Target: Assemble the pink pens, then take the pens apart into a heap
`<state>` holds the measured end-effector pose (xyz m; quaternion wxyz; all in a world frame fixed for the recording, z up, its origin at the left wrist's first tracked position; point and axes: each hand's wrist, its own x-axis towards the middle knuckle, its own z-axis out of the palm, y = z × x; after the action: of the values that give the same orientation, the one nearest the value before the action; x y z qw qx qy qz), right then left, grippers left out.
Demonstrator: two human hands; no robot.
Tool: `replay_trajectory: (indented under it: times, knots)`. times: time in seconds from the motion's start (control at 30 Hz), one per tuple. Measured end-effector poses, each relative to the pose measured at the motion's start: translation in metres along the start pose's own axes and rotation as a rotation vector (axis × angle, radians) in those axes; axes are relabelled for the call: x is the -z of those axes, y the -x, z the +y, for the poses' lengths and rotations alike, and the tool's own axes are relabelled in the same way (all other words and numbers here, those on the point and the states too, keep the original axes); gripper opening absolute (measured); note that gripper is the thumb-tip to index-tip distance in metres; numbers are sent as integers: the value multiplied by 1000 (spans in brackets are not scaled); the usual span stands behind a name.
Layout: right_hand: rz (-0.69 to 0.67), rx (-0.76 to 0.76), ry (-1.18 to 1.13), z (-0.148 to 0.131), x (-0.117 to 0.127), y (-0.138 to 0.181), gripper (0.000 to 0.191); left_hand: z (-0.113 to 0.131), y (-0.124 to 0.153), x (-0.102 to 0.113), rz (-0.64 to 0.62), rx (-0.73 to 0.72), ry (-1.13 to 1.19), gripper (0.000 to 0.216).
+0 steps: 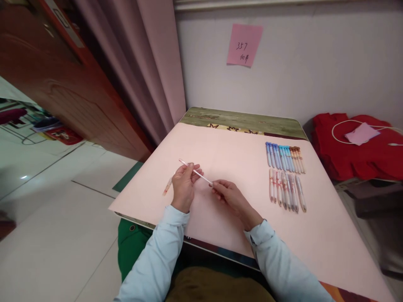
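Over the left part of the worktop (217, 144), I have a slim white rod (201, 175), slanting from its far-left tip down to its near-right end. My left grip (186, 184) grasps it partway along, thumb on top, while my right grip (229, 194) pinches the near end between thumb and fingertips. Whether some small part sits inside that right pinch, I cannot tell, as the fingers cover it. To handle it well, I judge that the left should serve as the steady holder and the right should do the fine work, moving along the rod's own line rather than across it, since something so thin would likely bend. A light pinch close to the end should give the best control. Beside my left grip lies a pale pen-like piece (167, 188), partly hidden, which I should avoid nudging. An upper row of pens (285, 158) and a lower row of pens (283, 191) lie well apart, to my right.
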<state>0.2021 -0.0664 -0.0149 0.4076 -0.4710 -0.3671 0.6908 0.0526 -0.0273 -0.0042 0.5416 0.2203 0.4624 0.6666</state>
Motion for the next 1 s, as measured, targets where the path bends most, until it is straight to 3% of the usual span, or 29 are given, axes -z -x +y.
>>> replay_trajectory:
  times: [0.1, 0.23, 0.33, 0.5, 0.63, 0.73, 0.83, 1.0]
  knots:
    - [49, 65, 118, 2, 9, -1, 29, 11, -12, 14, 99, -119, -13, 30]
    - [224, 189, 418, 5, 15, -3, 22, 26, -25, 37, 164, -249, -134, 31]
    - [267, 238, 619, 6, -1, -6, 19, 25, -28, 43, 151, -258, -218, 28]
    - [250, 302, 1010, 14, -44, -14, 16, 9, -34, 35, 131, -221, -244, 27]
    - [281, 428, 1099, 26, -52, -22, 16, 12, -41, 41, 101, -306, -349, 29]
    - [286, 413, 1085, 28, -48, -28, 18, 29, -43, 54, 86, -346, -563, 29]
    - [271, 358, 1045, 23, -48, -32, 20, 45, -37, 65, 31, -346, -971, 26]
    - [234, 352, 1042, 16, -51, -31, 30, 43, -20, 66, -92, -372, -1481, 26]
